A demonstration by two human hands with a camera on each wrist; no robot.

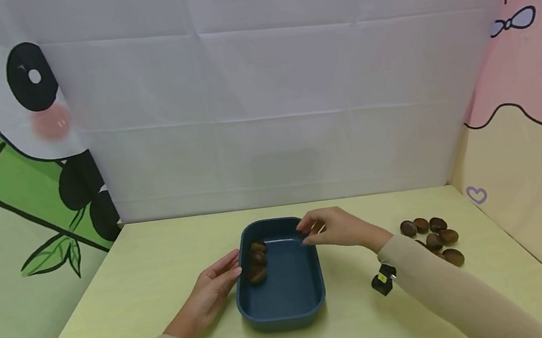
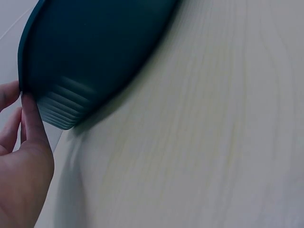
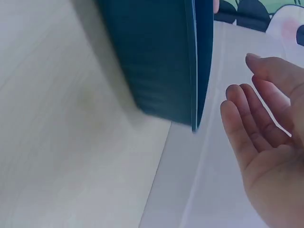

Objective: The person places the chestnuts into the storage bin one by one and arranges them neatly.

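A dark blue rectangular tub (image 1: 299, 313) stands on the table, with three brown chestnuts (image 1: 257, 275) in a row along its left inner wall. My left hand (image 1: 211, 289) is at the tub's left side, its extended fingertips touching the rim. In the left wrist view, a digit of that hand (image 2: 23, 166) lies against the outer wall below the rim. Over the tub's far right rim is my right hand (image 1: 336, 226), fingers loosely bent. Nothing shows between the fingers of the right hand (image 3: 270, 137) in the right wrist view.
Several more chestnuts (image 1: 434, 242) lie in a loose group on the right of the table (image 1: 380, 323), partly behind the right sleeve (image 1: 443, 283). A white cloth (image 1: 289, 148) closes off the back, and printed panels (image 1: 526, 164) flank the table.
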